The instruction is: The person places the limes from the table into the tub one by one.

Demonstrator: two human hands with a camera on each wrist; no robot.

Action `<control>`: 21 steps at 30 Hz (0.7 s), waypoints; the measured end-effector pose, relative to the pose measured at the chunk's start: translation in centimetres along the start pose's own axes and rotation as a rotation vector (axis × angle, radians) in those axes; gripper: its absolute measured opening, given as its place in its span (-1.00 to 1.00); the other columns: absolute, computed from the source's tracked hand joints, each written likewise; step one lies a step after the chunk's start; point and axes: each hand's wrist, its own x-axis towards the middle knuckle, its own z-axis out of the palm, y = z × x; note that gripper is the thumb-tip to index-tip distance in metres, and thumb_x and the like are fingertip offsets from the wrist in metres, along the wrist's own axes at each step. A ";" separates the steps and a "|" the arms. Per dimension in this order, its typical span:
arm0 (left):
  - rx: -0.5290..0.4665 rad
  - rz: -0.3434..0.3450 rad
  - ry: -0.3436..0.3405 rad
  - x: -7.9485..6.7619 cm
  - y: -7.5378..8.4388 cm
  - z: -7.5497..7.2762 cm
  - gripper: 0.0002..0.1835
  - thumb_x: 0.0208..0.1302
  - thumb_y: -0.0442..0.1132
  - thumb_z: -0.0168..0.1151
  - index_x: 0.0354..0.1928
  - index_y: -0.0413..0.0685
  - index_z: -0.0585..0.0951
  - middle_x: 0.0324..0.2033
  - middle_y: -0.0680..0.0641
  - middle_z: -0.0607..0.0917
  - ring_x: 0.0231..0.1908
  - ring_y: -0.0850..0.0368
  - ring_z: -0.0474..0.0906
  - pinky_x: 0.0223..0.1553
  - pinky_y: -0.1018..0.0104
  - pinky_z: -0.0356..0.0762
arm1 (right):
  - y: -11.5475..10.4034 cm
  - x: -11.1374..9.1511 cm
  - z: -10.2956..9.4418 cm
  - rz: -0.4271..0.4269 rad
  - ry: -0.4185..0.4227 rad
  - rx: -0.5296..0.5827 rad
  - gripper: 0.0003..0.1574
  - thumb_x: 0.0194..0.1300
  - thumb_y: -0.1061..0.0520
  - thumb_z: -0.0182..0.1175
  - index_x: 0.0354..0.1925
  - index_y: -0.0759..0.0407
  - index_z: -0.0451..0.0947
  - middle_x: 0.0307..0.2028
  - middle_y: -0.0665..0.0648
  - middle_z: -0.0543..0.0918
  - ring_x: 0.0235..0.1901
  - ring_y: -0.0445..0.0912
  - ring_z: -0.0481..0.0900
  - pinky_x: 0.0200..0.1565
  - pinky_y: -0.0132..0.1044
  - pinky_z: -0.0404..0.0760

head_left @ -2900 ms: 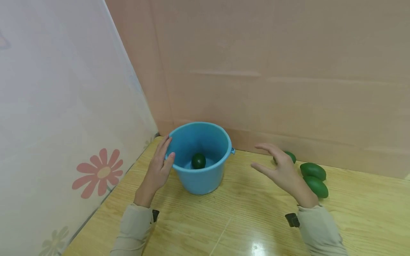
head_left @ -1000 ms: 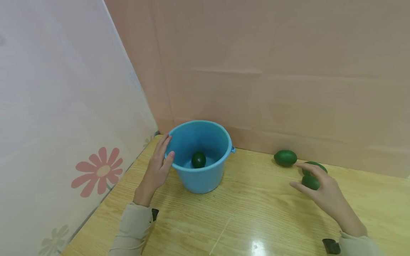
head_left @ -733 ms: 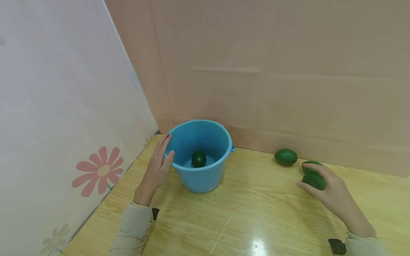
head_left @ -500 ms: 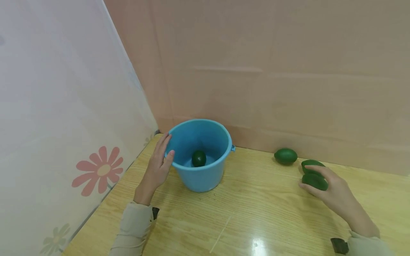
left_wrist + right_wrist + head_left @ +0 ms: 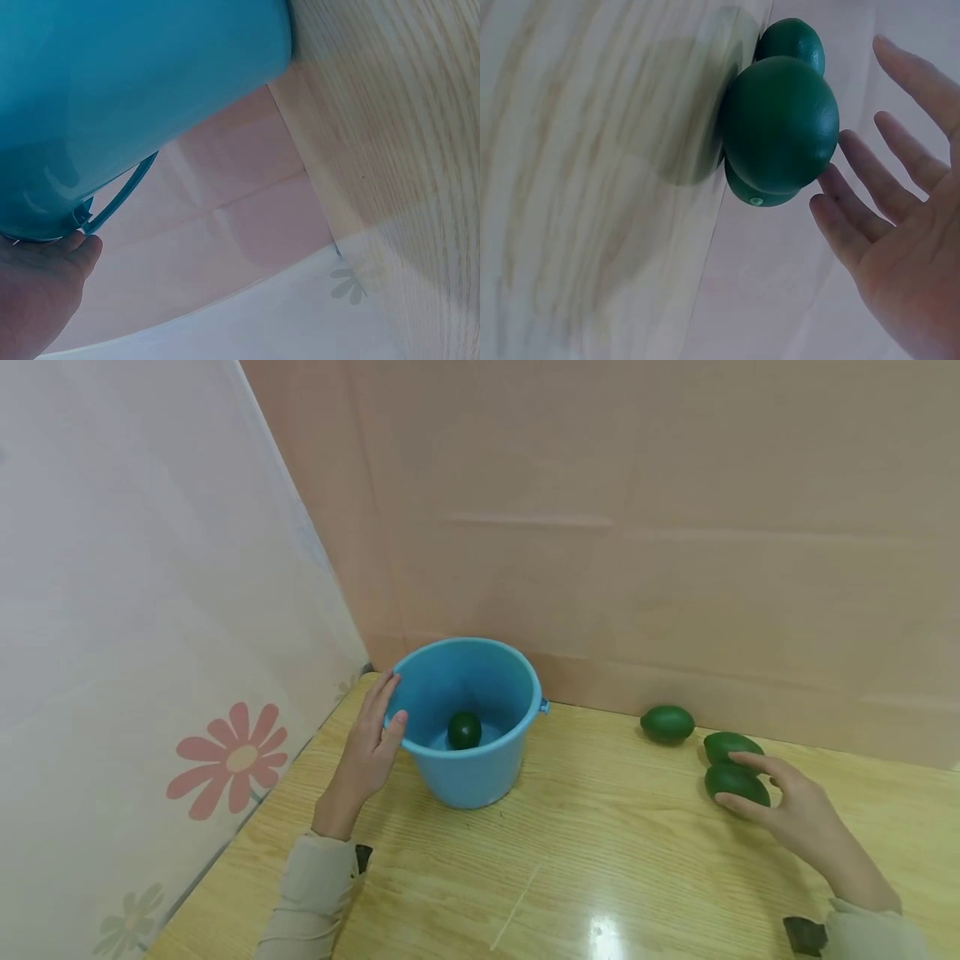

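My left hand [image 5: 367, 756] rests against the left rim of a blue bucket [image 5: 472, 781], fingers nearly straight and thumb on the rim. In the left wrist view, its fingertips touch the bucket near a handle [image 5: 124, 196]. A smooth dark green oval fruit [image 5: 464, 731] lies at the bottom of the bucket. To the right, my right hand [image 5: 806, 818] hovers with thumb and fingers spread around the nearer green fruit [image 5: 737, 782]. A second green fruit [image 5: 727, 746] lies right behind it. The right wrist view shows the fingers extended, not curled round the fruit [image 5: 780, 124].
Another green fruit [image 5: 667, 724] lies farther left, close to the brown back wall [image 5: 600, 568]. A white wall with flower prints [image 5: 232, 760] stands along the left edge of the wooden table [image 5: 585, 852].
My right hand has moved from beside the bucket rightward to the paired fruits, then drawn slightly farther right. The left hand stays at the rim. Bucket and fruits keep their places.
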 end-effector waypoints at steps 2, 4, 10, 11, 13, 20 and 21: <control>0.006 0.000 0.003 0.0 0.0 0.0 -0.40 0.57 -0.11 -0.16 0.54 -0.16 0.10 0.56 -0.16 0.03 0.51 -0.25 0.02 0.32 -0.38 0.24 | 0.2 0.0 -0.1 0.002 -0.002 -0.002 0.00 0.31 -0.10 0.31 0.44 0.40 0.13 0.35 0.70 0.14 0.13 0.66 0.22 -0.06 0.53 0.35; 0.012 -0.003 0.004 0.0 -0.1 0.0 -0.40 0.57 -0.09 -0.16 0.54 -0.14 0.10 0.55 -0.15 0.04 0.51 -0.24 0.03 0.33 -0.37 0.23 | 0.3 0.0 0.0 0.003 -0.007 -0.003 0.00 0.32 -0.10 0.30 0.44 0.41 0.12 0.34 0.70 0.13 0.13 0.67 0.21 -0.07 0.54 0.35; -0.003 -0.012 -0.006 -0.2 -0.1 0.1 -0.40 0.57 -0.08 -0.18 0.54 -0.16 0.11 0.56 -0.14 0.03 0.52 -0.22 0.02 0.35 -0.34 0.22 | 0.9 -0.1 0.6 -0.007 -0.005 -0.010 -0.01 0.28 -0.07 0.34 0.40 0.45 0.16 0.29 0.74 0.17 0.10 0.70 0.24 -0.09 0.58 0.35; -0.006 -0.011 -0.008 -0.2 -0.1 0.1 -0.40 0.57 -0.09 -0.18 0.54 -0.17 0.11 0.56 -0.14 0.03 0.52 -0.22 0.02 0.35 -0.34 0.22 | 1.0 -0.1 0.8 -0.010 -0.001 -0.013 -0.01 0.27 -0.06 0.35 0.39 0.45 0.17 0.29 0.74 0.18 0.10 0.69 0.24 -0.09 0.57 0.35; -0.010 -0.009 -0.008 -0.2 0.0 0.1 -0.40 0.58 -0.09 -0.18 0.54 -0.17 0.11 0.56 -0.13 0.03 0.52 -0.21 0.02 0.36 -0.33 0.21 | 1.2 -0.1 1.0 -0.020 0.011 -0.015 -0.03 0.26 -0.05 0.36 0.37 0.46 0.19 0.27 0.74 0.20 0.10 0.68 0.26 -0.08 0.56 0.36; -0.014 -0.009 0.001 -0.2 0.1 0.0 -0.40 0.57 -0.10 -0.18 0.54 -0.16 0.10 0.56 -0.13 0.03 0.52 -0.23 0.02 0.35 -0.35 0.20 | 1.2 0.4 1.4 -0.048 0.051 -0.016 -0.09 0.21 -0.04 0.41 0.31 0.44 0.29 0.24 0.72 0.25 0.12 0.63 0.28 -0.07 0.52 0.37; -0.014 -0.008 0.001 -0.2 0.1 0.0 -0.40 0.57 -0.11 -0.18 0.54 -0.16 0.10 0.56 -0.14 0.03 0.52 -0.23 0.02 0.35 -0.36 0.20 | 1.2 0.4 1.4 -0.049 0.047 -0.018 -0.09 0.21 -0.04 0.41 0.30 0.44 0.29 0.24 0.73 0.25 0.11 0.63 0.29 -0.08 0.52 0.37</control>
